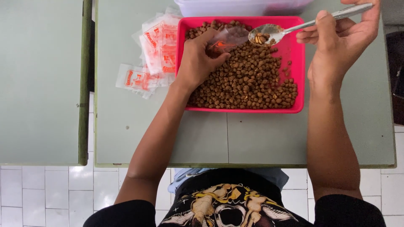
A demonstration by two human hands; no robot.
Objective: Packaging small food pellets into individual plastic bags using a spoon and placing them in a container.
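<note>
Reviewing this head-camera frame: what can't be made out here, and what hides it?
- Clear pouch in the left hand: the hand covers its lower part, so how full it is cannot be told.
- Clear tub behind the pink tray: cut off by the top edge; its contents are unseen.
- Spoon held by the right hand: the handle end passes behind the fingers.
- Dark object at the right edge: cut off, its kind unclear.

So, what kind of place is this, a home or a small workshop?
Probably a small hand-packing spot, home or workshop: a pink tray of brown pellets, a pile of empty printed sachets on a plain green table, white tiled floor.
</note>
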